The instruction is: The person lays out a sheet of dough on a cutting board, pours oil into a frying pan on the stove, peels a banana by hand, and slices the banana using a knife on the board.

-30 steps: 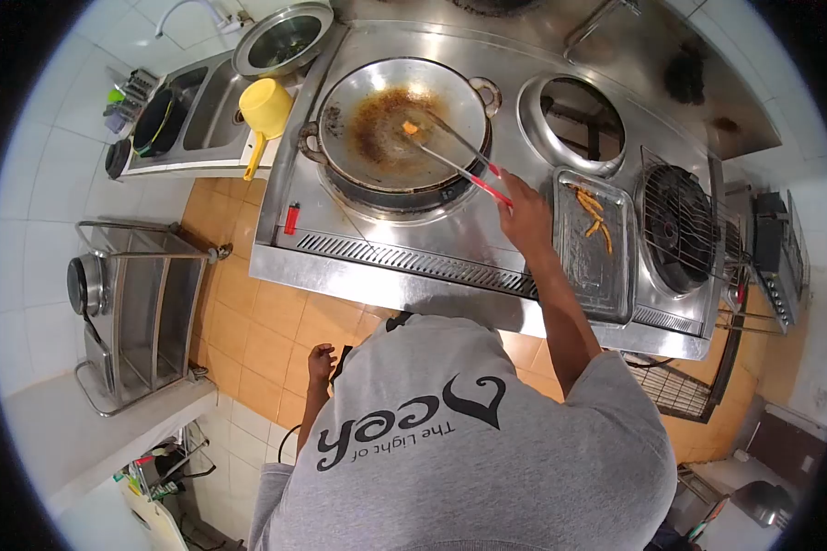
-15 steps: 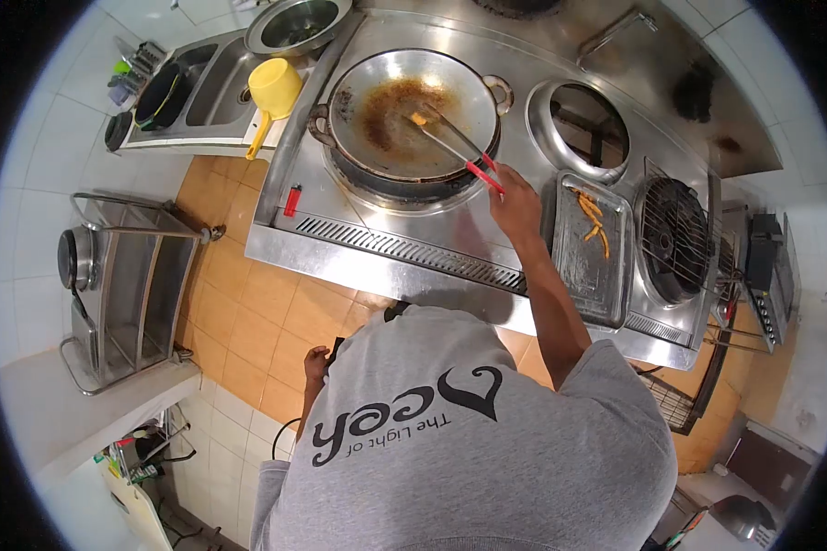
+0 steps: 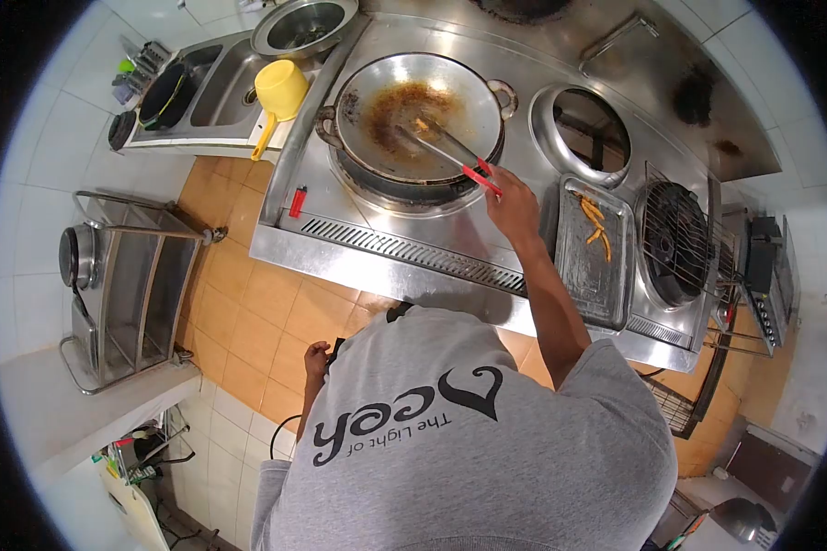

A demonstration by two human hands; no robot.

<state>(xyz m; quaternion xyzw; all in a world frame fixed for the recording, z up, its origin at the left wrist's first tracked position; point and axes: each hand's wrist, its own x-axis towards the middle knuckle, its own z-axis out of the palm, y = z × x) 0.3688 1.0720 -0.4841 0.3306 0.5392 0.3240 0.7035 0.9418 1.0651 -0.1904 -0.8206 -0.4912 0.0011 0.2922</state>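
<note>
My right hand point(image 3: 513, 204) is closed around metal tongs point(image 3: 452, 154) with red handles. The tongs reach down into a wide two-handled wok point(image 3: 473, 96), where brownish oil or residue covers the middle. A small orange-brown fried piece point(image 3: 421, 124) lies by the tong tips; whether they grip it cannot be made out. Several long fried strips point(image 3: 594, 220) rest in a metal tray point(image 3: 606, 294) to the right of my right forearm. My left hand point(image 3: 316, 358) hangs low beside my body with its fingers curled, away from the stove; its palm is hidden.
A red lighter point(image 3: 298, 202) lies on the steel stove top left of the wok. Further right are an uncovered burner ring point(image 3: 544, 138) and a grill rack point(image 3: 675, 230). A yellow dipper point(image 3: 278, 89) sits beside the sink point(image 3: 222, 87). A metal shelf cart point(image 3: 142, 285) stands at left.
The tong tips have shifted slightly within the wok, toward its lower left. The view has moved a little. My left hand stays low by my side.
</note>
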